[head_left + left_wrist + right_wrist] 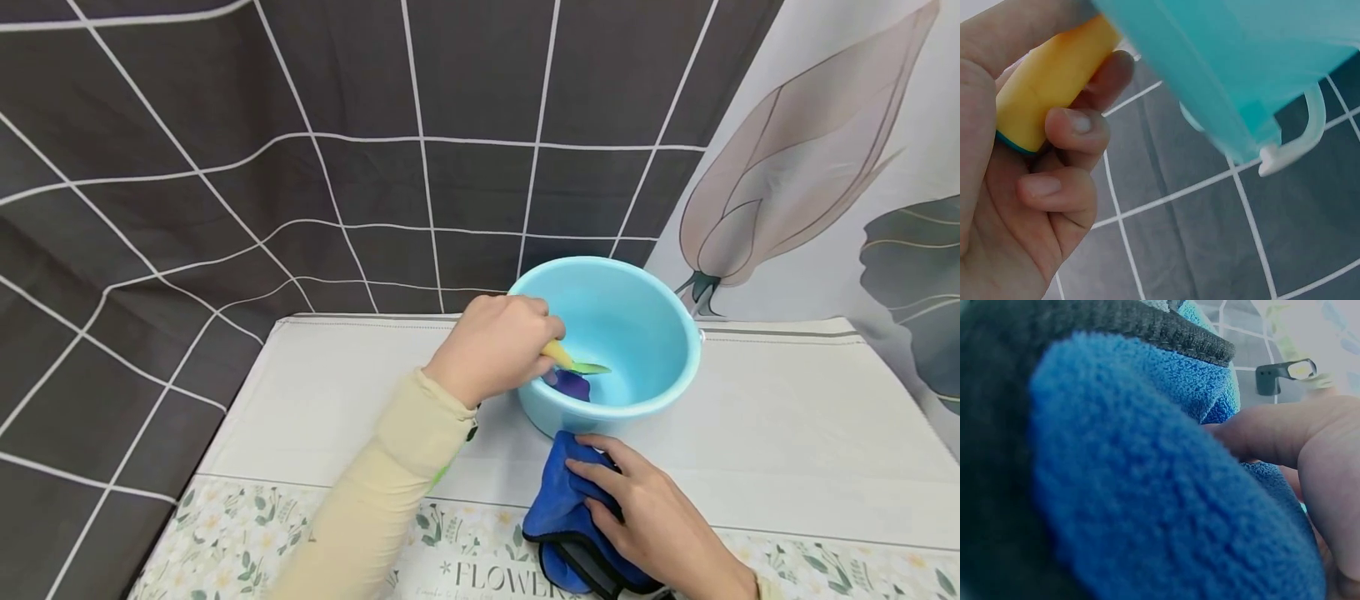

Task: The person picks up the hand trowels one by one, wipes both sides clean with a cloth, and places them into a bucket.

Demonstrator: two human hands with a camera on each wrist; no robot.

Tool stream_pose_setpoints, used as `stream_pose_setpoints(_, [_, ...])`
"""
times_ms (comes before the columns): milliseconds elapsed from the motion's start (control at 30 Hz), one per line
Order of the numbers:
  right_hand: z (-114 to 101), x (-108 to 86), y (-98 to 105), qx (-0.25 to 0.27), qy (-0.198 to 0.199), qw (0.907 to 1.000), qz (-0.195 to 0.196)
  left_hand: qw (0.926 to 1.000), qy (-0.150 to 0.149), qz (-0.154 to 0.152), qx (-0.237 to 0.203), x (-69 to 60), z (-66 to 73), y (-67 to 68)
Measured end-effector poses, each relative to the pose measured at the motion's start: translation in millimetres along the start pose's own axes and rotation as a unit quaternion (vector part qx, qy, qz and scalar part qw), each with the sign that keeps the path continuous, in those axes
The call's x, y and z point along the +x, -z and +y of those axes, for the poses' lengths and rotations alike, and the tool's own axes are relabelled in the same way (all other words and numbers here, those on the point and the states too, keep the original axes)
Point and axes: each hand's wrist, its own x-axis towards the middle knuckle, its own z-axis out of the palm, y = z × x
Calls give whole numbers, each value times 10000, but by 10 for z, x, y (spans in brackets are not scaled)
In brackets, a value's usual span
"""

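My left hand [506,346] reaches over the left rim of a light blue basin [660,333]. It grips the yellow handle [1054,87] of a tool whose green end [590,367] points into the basin. Just below that end a dark purple piece [572,386] shows; whether it belongs to the tool I cannot tell. In front of the basin, my right hand [645,508] holds a folded blue cloth [558,492] with black edging. The right wrist view shows the thumb [1260,434] against the cloth's fuzzy surface, with other fingers partly hidden behind it.
Under the basin is a white table cover [345,392] with a floral printed band [232,533] along the front. A dark curtain with white grid lines [480,183] hangs behind and to the left. A flower-printed curtain [810,158] hangs at the right. The basin has a white handle [1300,144].
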Motion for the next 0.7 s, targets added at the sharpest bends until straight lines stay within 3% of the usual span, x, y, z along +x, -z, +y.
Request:
stream_pose_setpoints(300, [9, 0, 6, 15, -33, 10000, -87, 9982, -68, -376, -469, 66, 40, -92])
stream_pose_setpoints(700, [5, 7, -4, 49, 59, 10000, -26, 9934, 111, -684, -911, 120, 33, -145])
